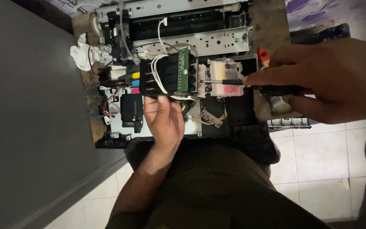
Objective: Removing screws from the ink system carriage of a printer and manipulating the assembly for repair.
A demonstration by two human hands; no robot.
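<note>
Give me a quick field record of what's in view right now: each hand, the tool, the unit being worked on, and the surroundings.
left hand: grips the black ink carriage from below
right hand: holds a screwdriver, tip at the carriage's side
carriage: green circuit board, white cables, yellow, cyan and magenta tabs
unit: opened printer chassis on a worn board
nearby: crumpled white cloth, tiled floor

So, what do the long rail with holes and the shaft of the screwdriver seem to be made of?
The rail looks like stamped sheet metal, dull silver: flat, thin, with punched holes. The screwdriver in the right hand has a thin, pale, glinting shaft, probably steel; its dark handle may be plastic, mostly hidden by the fingers.
</note>
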